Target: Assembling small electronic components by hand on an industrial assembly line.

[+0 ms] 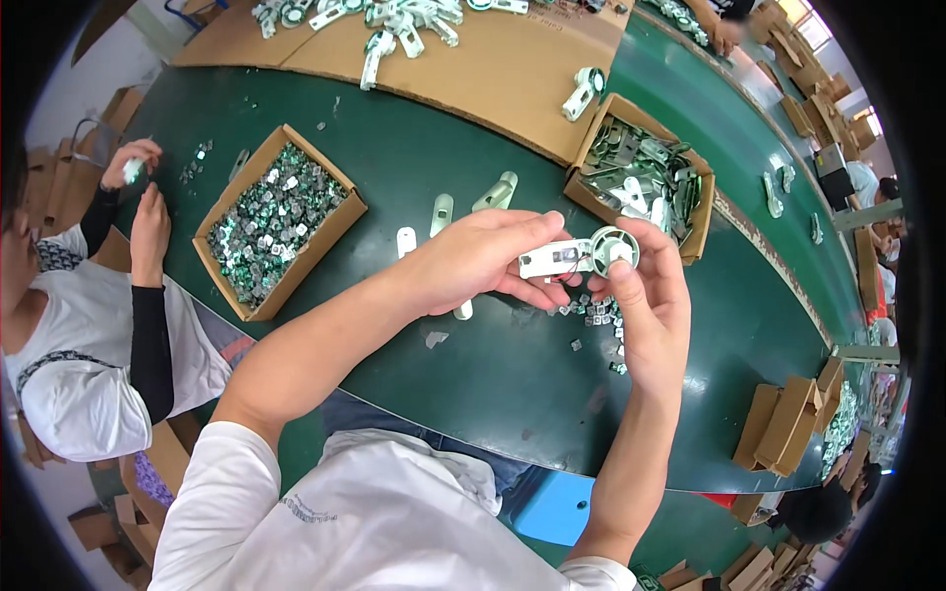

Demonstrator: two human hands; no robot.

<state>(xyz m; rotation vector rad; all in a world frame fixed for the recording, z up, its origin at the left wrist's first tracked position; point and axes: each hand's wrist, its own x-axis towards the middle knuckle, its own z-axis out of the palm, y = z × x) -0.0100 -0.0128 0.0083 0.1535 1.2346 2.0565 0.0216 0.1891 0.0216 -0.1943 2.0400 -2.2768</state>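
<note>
Above the green table, both my hands hold a pale plastic housing with a straight handle and a round ring at one end. My left hand grips the handle end, its thumb above and fingers beneath. My right hand pinches the ring end between thumb and fingers. Thin dark and red wires show under the housing. Small square clear-and-dark pieces lie scattered on the table just below it. Beyond my left hand lie a pale green handle shell, another green shell and a white piece.
A cardboard box of small square pieces stands left; another box holds flat handle shells at right. A cardboard sheet at the back bears several ringed housings. A co-worker sits left. A blue stool stands below the table edge.
</note>
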